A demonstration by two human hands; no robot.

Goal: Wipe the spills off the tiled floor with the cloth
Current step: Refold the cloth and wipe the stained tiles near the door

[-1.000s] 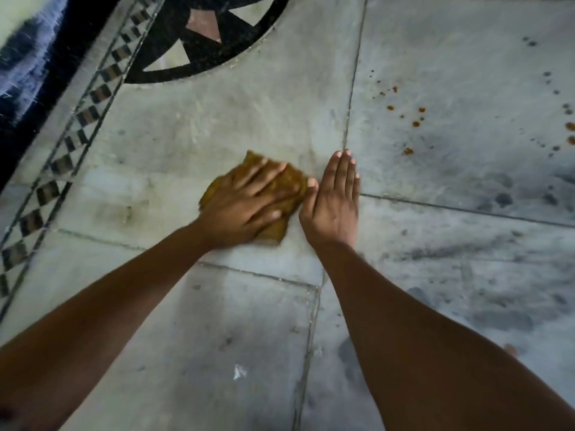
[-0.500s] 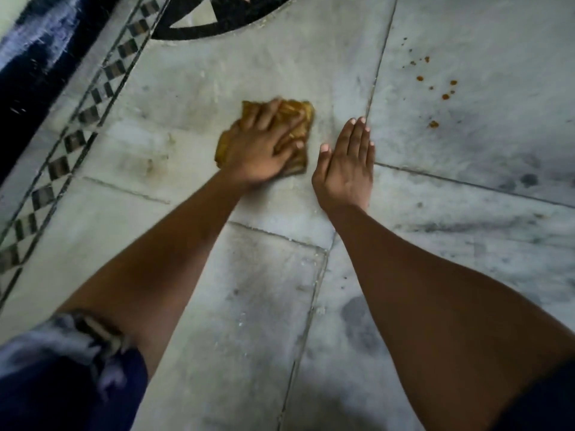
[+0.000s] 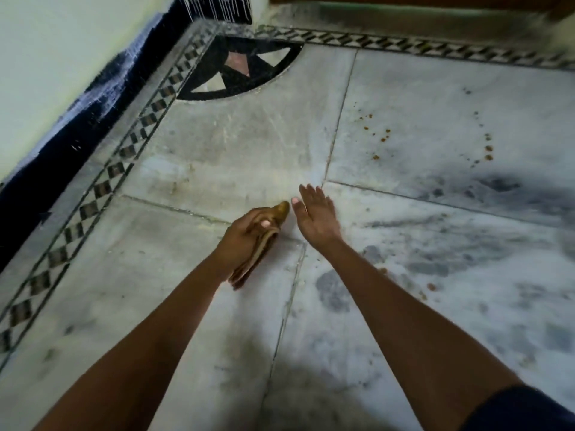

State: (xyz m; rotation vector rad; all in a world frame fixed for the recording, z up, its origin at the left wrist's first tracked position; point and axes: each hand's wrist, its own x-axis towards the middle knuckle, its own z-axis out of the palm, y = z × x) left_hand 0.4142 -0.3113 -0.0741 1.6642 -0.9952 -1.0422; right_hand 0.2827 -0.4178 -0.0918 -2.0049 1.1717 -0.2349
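My left hand (image 3: 242,241) grips a folded mustard-brown cloth (image 3: 258,256), lifted off the pale marble tiled floor (image 3: 236,150) and hanging edge-on below the palm. My right hand (image 3: 315,214) is just to the right of it, fingers straight, raised slightly over the tile joint. Small orange-brown spill drops (image 3: 378,136) dot the tile beyond my right hand. More drops (image 3: 487,150) lie farther right, and a few (image 3: 431,287) sit beside my right forearm.
A checkered border strip (image 3: 102,188) runs along the left and far edges of the floor. A black star inlay (image 3: 239,73) fills the far corner. A pale wall with a dark skirting (image 3: 62,141) stands at the left. Dark grey smudges (image 3: 497,185) mark the right tiles.
My left hand stopped pressing the cloth flat and lifted it off the floor, pulling it back. My right hand rose off the tile. The view pulled back, showing the corner and wall.
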